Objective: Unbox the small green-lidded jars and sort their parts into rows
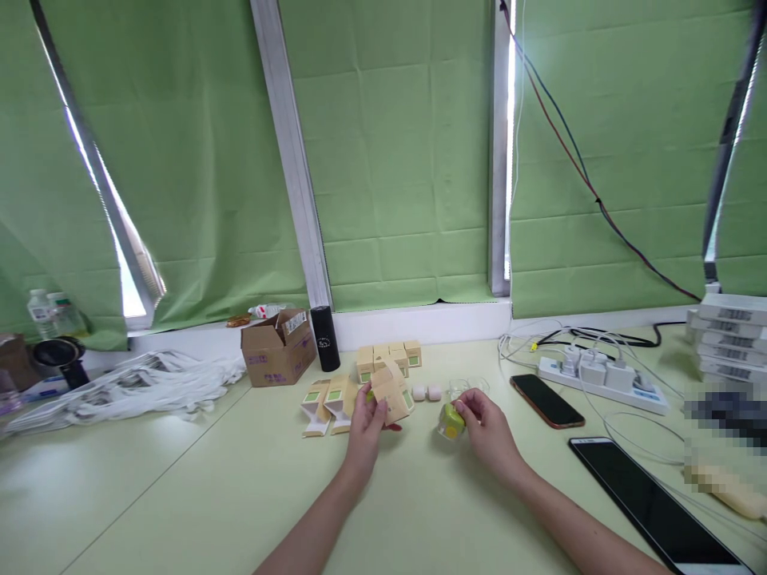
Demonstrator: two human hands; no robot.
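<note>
Near the middle of the table my left hand (363, 431) grips a small kraft-paper box (393, 394) with its flap up. My right hand (488, 427) pinches a small clear container with a yellow-green top (451, 422), held a little to the right of the box. Between and behind the hands lie two pale pinkish-white round pieces (427, 393). Some clear plastic pieces (460, 387) sit just behind my right hand, partly hidden. To the left of my left hand stand two similar kraft boxes (339, 399) with white flaps open. Several closed kraft boxes (383, 355) form a group behind.
A brown carton (278, 351) and a black cylinder (324, 339) stand at the back left, beside a pile of white straps (137, 387). On the right are a phone (546, 401), a power strip (602, 382) with cables, a tablet (653, 503) and stacked white boxes (732, 335).
</note>
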